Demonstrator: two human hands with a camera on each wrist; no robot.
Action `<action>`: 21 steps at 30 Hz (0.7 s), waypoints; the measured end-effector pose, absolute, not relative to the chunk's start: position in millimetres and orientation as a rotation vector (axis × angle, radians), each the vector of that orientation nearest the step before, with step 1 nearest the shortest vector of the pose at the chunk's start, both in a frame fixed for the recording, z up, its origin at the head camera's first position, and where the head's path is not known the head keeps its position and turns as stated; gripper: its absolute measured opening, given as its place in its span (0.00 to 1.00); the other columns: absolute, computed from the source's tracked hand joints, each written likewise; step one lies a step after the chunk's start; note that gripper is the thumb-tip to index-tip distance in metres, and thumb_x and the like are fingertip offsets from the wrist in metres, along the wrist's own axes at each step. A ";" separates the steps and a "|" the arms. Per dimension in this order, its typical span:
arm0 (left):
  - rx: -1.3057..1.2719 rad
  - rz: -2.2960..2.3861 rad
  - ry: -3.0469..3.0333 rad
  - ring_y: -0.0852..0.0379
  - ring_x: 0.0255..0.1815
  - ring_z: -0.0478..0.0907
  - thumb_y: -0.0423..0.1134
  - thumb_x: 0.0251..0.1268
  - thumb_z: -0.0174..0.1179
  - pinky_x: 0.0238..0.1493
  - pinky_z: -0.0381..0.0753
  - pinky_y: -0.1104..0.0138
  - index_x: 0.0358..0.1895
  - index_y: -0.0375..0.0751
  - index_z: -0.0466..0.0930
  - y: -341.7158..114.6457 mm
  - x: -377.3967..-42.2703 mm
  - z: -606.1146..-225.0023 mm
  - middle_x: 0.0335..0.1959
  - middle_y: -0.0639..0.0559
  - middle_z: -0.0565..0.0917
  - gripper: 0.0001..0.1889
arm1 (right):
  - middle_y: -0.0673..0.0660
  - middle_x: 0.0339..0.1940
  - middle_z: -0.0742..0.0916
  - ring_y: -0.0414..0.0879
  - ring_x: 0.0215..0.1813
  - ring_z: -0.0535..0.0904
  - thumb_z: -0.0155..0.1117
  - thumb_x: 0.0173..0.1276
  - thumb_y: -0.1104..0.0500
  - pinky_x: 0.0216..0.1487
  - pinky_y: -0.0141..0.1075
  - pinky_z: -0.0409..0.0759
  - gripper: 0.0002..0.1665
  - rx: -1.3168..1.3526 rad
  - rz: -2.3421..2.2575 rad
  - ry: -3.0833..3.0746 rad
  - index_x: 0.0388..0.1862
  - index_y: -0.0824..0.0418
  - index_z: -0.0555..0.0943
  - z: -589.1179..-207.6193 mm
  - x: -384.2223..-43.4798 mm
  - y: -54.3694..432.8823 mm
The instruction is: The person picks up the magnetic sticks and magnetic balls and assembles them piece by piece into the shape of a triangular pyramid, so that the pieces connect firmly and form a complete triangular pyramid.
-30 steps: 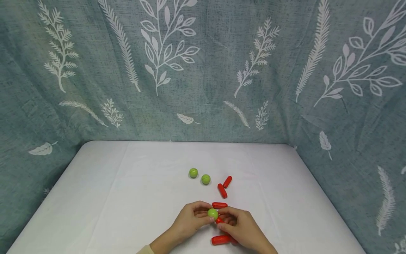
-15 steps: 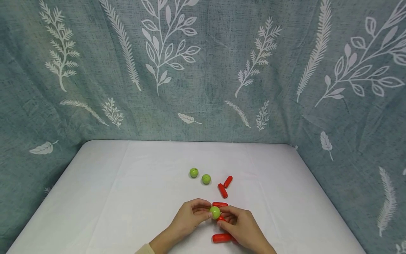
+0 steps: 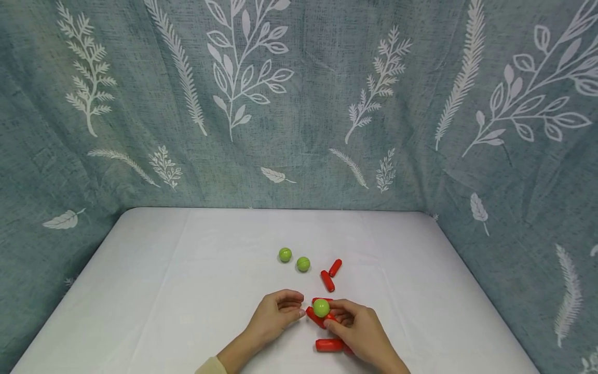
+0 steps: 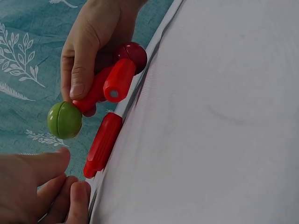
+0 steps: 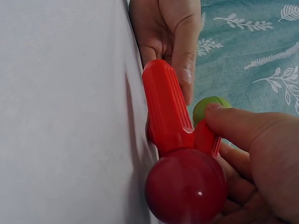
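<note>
My right hand (image 3: 357, 330) pinches a red ribbed stick (image 4: 96, 88) between thumb and fingers. At the stick's end sits a light green ball (image 3: 321, 307) with a seam line. My left hand (image 3: 277, 314) is to the left of the ball, apart from it, its fingers loosely bent and holding nothing. Below the right hand lies another red stick (image 3: 329, 345) that meets a dark red ball (image 5: 187, 186), mostly hidden by the hand in the head view. A further red stick (image 3: 315, 317) lies between the hands.
Two more green balls (image 3: 303, 264) rest farther back on the white table (image 3: 210, 270). Two red sticks (image 3: 327, 281) lie to their right, and another red stick (image 3: 322, 299) is just behind the held ball. A leaf-patterned teal cloth (image 3: 299, 104) hangs behind the table.
My left hand has let go of the green ball and drawn back to the left. The ball, on the right hand's stick, has moved slightly right and away.
</note>
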State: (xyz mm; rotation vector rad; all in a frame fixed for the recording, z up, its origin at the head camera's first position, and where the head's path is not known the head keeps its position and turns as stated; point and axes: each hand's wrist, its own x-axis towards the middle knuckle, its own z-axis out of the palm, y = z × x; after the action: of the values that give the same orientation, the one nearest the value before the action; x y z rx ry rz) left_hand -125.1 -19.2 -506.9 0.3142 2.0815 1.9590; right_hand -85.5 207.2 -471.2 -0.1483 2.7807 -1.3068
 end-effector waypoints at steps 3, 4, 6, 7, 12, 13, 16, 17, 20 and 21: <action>0.322 1.947 2.087 0.47 0.52 0.86 0.30 0.61 0.71 0.49 0.84 0.74 0.53 0.28 0.82 -19.3 -125.8 -506.4 0.50 0.36 0.86 0.18 | 0.47 0.37 0.87 0.36 0.36 0.81 0.79 0.60 0.53 0.40 0.24 0.82 0.22 -0.109 -1.302 2.787 0.53 0.55 0.86 -469.2 -85.8 207.5; 0.327 1.940 2.090 0.46 0.53 0.86 0.30 0.61 0.71 0.49 0.84 0.74 0.53 0.28 0.82 -19.4 -126.0 -506.1 0.51 0.37 0.86 0.18 | 0.47 0.37 0.87 0.37 0.36 0.81 0.79 0.60 0.54 0.40 0.24 0.82 0.22 -0.096 -1.295 2.794 0.53 0.55 0.86 -468.6 -86.0 207.6; 0.333 1.922 2.100 0.46 0.53 0.86 0.31 0.60 0.71 0.49 0.85 0.74 0.53 0.28 0.82 -20.2 -126.3 -505.4 0.51 0.37 0.86 0.18 | 0.47 0.37 0.87 0.38 0.36 0.81 0.79 0.60 0.55 0.40 0.24 0.82 0.22 -0.066 -1.277 2.807 0.53 0.56 0.86 -467.5 -86.4 207.7; 0.337 1.914 2.103 0.46 0.54 0.86 0.31 0.60 0.71 0.49 0.85 0.73 0.53 0.28 0.82 -20.7 -126.5 -505.4 0.51 0.37 0.86 0.19 | 0.47 0.37 0.87 0.38 0.36 0.81 0.79 0.60 0.55 0.39 0.24 0.81 0.22 -0.050 -1.271 2.809 0.53 0.56 0.86 -467.1 -86.8 207.8; 0.358 1.859 2.128 0.47 0.55 0.86 0.32 0.60 0.72 0.49 0.85 0.73 0.54 0.32 0.83 -23.5 -129.3 -506.2 0.53 0.39 0.86 0.19 | 0.47 0.36 0.87 0.39 0.36 0.80 0.79 0.59 0.57 0.38 0.25 0.81 0.21 0.028 -1.255 2.819 0.52 0.55 0.87 -466.3 -89.0 208.0; 0.363 1.848 2.133 0.48 0.55 0.85 0.32 0.60 0.72 0.49 0.85 0.72 0.54 0.32 0.83 -23.8 -130.3 -506.4 0.54 0.40 0.86 0.19 | 0.47 0.36 0.87 0.39 0.36 0.80 0.79 0.59 0.57 0.38 0.25 0.81 0.21 0.042 -1.254 2.822 0.52 0.55 0.87 -466.3 -89.4 208.1; 0.376 1.804 2.150 0.51 0.55 0.85 0.33 0.60 0.73 0.50 0.85 0.72 0.54 0.35 0.84 -23.8 -133.6 -506.1 0.54 0.42 0.86 0.18 | 0.47 0.36 0.87 0.39 0.36 0.80 0.80 0.59 0.56 0.38 0.26 0.81 0.21 0.084 -1.241 2.839 0.52 0.55 0.87 -466.1 -90.2 208.8; 0.381 1.787 2.160 0.51 0.55 0.85 0.33 0.60 0.73 0.49 0.85 0.72 0.54 0.36 0.85 -23.7 -134.7 -506.0 0.54 0.43 0.87 0.18 | 0.47 0.36 0.87 0.39 0.36 0.80 0.80 0.59 0.55 0.38 0.26 0.81 0.21 0.096 -1.241 2.845 0.52 0.55 0.87 -466.1 -90.5 209.1; 0.399 1.735 2.193 0.53 0.53 0.86 0.34 0.60 0.73 0.49 0.85 0.72 0.53 0.39 0.85 -23.1 -137.6 -505.7 0.52 0.46 0.87 0.17 | 0.46 0.36 0.88 0.38 0.36 0.80 0.79 0.59 0.55 0.37 0.26 0.80 0.20 0.122 -1.247 2.853 0.51 0.54 0.87 -466.2 -90.9 210.3; 0.405 1.719 2.202 0.54 0.53 0.86 0.35 0.59 0.74 0.50 0.85 0.72 0.52 0.40 0.86 -22.9 -138.4 -505.7 0.52 0.47 0.87 0.17 | 0.46 0.36 0.88 0.38 0.36 0.80 0.79 0.60 0.56 0.38 0.26 0.80 0.20 0.129 -1.255 2.852 0.51 0.54 0.87 -466.3 -91.0 210.7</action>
State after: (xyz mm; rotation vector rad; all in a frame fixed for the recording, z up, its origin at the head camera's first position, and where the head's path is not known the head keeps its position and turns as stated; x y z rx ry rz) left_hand -138.4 -22.9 -505.7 0.4055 2.2017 1.7195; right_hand -91.0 210.7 -466.3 0.1286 2.8516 -1.2552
